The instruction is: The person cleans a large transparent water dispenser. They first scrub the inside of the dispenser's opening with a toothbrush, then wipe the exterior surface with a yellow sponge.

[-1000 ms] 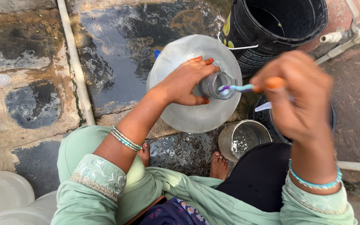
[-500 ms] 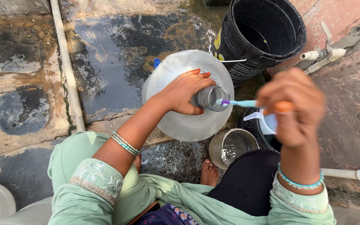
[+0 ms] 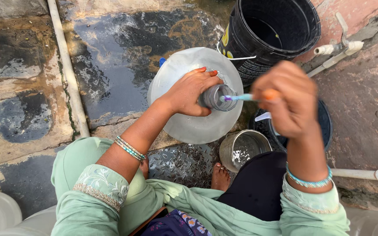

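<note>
Big translucent plastic jug (image 3: 195,118), round and cloudy, stands on the wet stone floor (image 3: 110,65) just in front of the person's bare foot (image 3: 220,175). The left hand (image 3: 189,94) is clamped over the jug's shoulder, fingers (image 3: 206,74) curled around its narrow grey neck (image 3: 217,97), wrist bent down, forearm reaching out from a pale green embroidered sleeve with beaded bangles (image 3: 130,148) at the wrist.

The right hand (image 3: 285,98) is raised and blurred, fingers pressed together in a fist around a toothbrush (image 3: 246,96) — orange grip, blue shaft, bristle end poking into the jug's mouth. A turquoise bracelet (image 3: 309,179) rings that wrist.

Beside the jug, a small steel pot (image 3: 241,150) with water glinting inside, dull and scuffed. Behind it, a dark shallow basin (image 3: 324,126) with a white scoop (image 3: 263,117) touching its rim. Above, a tall black plastic bucket (image 3: 272,35), smooth-walled. White pipes (image 3: 66,65) run along the patchy, puddled floor.
</note>
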